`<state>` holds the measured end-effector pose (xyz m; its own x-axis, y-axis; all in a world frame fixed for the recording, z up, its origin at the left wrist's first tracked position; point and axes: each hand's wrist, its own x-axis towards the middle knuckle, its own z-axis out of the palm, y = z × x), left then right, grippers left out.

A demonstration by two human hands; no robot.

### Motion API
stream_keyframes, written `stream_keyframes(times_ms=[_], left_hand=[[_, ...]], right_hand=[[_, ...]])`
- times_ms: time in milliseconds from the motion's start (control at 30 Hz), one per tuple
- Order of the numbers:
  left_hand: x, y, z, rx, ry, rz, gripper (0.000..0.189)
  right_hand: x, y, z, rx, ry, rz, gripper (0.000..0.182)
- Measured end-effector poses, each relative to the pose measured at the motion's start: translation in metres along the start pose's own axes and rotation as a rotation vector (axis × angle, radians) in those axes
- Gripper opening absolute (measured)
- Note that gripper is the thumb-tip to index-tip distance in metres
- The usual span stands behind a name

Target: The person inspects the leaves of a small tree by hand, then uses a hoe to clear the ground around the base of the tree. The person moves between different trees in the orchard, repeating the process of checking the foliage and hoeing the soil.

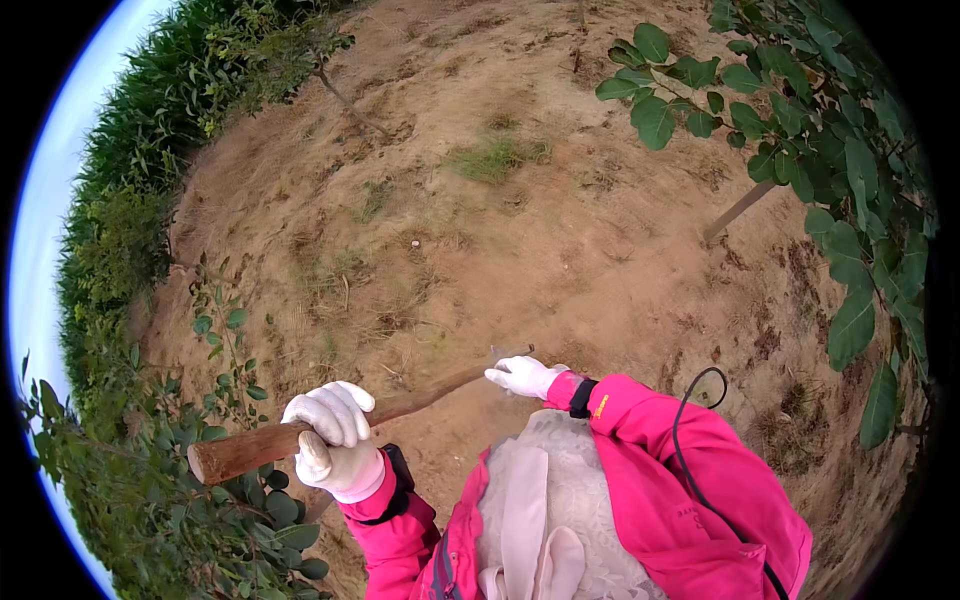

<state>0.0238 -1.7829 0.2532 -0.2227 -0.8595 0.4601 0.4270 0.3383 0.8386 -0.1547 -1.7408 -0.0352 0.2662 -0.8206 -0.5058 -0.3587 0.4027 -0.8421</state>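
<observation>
A long wooden pole (420, 395), probably a tool handle, runs from the lower left towards the middle, its thick cut end at the left. My left hand (335, 439), in a white glove, is closed around the pole near that thick end. My right hand (525, 376), also gloved in white, is at the thinner far part of the pole, its fingers against or just beside the wood; its grip is hard to make out. A small dark tip shows just beyond my right fingers, and what it belongs to cannot be told.
Bare sandy soil (480, 292) with grass tufts (491, 159) lies ahead. A leafy branch (847, 187) hangs at the right, above a thin trunk (739, 210). Leafy shrubs (172, 495) stand at the lower left, close to the pole's thick end. Tall green crops (150, 127) line the upper left. A black cable (682, 442) loops over my right sleeve.
</observation>
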Motion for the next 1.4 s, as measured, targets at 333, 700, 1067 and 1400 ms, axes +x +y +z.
stream_keyframes(times_ms=[333, 700, 1067, 1400], left_hand=[[0.031, -0.060, 0.023, -0.173, -0.436, 0.078, 0.042], [0.108, -0.150, -0.048, -0.006, -0.327, -0.077, 0.026], [0.302, -0.215, -0.151, -0.066, -0.330, -0.275, 0.023], [0.380, -0.243, -0.178, -0.095, -0.388, -0.348, 0.025]], right_hand=[[0.080, 0.045, -0.065, 1.104, -0.021, 0.343, 0.079], [0.197, 0.020, -0.139, 1.495, 0.197, 0.457, 0.035], [0.370, 0.008, -0.210, 1.434, 0.382, 0.706, 0.026], [0.426, 0.021, -0.241, 1.612, 0.411, 0.735, 0.029]])
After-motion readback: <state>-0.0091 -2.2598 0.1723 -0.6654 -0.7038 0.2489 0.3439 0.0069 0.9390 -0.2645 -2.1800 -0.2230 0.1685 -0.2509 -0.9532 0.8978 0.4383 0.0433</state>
